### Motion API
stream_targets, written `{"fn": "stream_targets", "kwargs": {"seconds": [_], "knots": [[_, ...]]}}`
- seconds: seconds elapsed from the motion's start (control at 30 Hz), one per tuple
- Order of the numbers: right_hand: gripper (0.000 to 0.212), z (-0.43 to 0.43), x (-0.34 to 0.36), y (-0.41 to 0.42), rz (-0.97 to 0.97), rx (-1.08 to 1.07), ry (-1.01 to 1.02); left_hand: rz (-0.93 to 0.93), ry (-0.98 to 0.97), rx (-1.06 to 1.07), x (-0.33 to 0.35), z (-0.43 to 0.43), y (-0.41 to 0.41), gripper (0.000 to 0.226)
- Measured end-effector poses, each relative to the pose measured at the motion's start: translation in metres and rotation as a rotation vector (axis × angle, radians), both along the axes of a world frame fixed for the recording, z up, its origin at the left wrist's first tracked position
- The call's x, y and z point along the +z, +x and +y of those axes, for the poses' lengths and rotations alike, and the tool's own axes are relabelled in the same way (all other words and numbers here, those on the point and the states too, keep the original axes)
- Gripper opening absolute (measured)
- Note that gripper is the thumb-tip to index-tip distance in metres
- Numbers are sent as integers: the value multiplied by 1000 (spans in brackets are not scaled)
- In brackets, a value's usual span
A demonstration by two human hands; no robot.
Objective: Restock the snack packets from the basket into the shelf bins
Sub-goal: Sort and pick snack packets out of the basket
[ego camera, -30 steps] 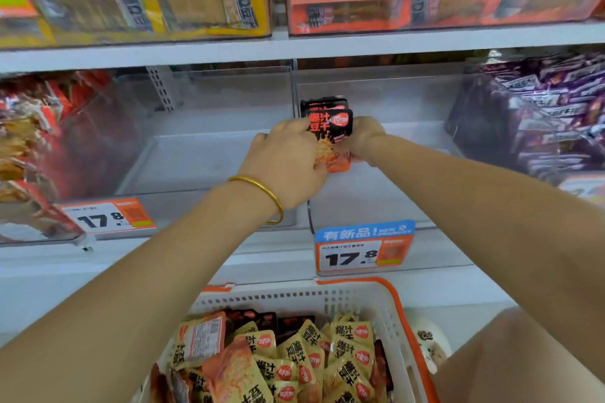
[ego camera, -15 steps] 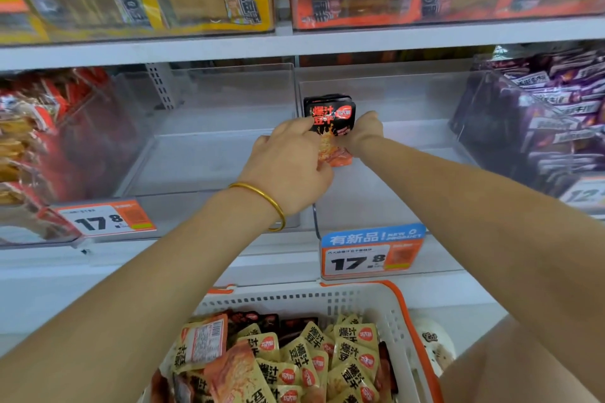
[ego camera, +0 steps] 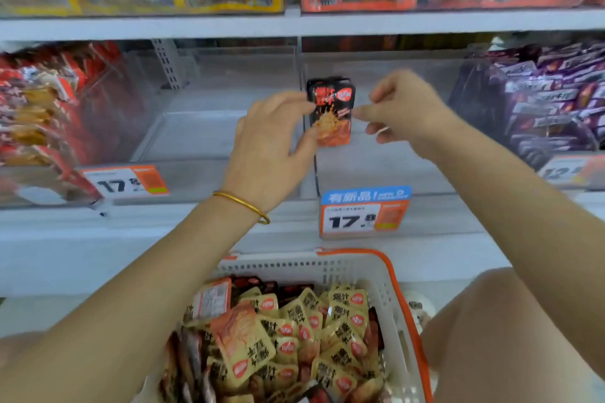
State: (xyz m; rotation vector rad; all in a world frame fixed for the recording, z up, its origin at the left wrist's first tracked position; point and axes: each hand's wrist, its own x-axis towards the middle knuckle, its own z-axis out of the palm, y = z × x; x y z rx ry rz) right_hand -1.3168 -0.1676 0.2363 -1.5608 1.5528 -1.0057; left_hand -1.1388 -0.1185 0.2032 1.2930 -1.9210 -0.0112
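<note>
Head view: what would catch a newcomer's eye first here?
A stack of black-and-red packets stands upright in a clear shelf bin at centre, the left hand pinching its left edge and the right hand at its right. Below, the white basket with an orange rim is heaped with yellow packets.

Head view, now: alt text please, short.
Two bare hands steady an upright stack of black-and-red snack packets in a clear shelf bin: the left hand pinches its left edge, the right hand touches its right. Below, a white basket holds yellow packets.
</note>
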Motion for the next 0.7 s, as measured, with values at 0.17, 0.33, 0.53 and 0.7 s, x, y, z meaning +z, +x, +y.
{"fn": "stream_targets", "kwargs": {"seconds": [0.17, 0.33, 0.53, 0.7], "knots": [[17, 124, -6, 14, -69, 407, 15, 62, -69, 37, -46, 67, 26, 29], [7, 133, -111, 60, 170, 613, 329, -117, 236, 87, -125, 91, 64, 33], [28, 78, -257, 111, 472, 620, 307, -246, 613, 286, -177, 84, 95, 34], [40, 52, -323, 153, 598, 689, 278, -218, 717, 360, -197, 65, 116, 38]]}}
